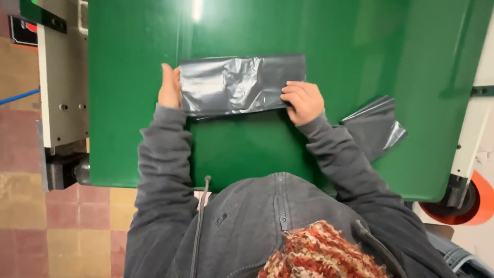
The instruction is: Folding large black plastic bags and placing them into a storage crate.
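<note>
Nearest the camera: a knitted red-and-cream scarf (319,252) over a grey zipped hoodie (257,216); both sleeves reach forward onto the green surface (128,103). All places below are given relative to the folded grey plastic bag (239,85), which lies flat on the surface, roughly mid-width. Left hand (169,87): at the bag's left end, fingers closed around that edge, holding it. Right hand (303,100): at the bag's lower right corner, fingers curled down, pressing or pinching the plastic there. A 2nd piece of grey plastic (375,126) lies right of the bag, apart from it, partly behind the right sleeve. Far right: an orange wheel (476,206). Left of the surface: a tiled floor (31,206).
</note>
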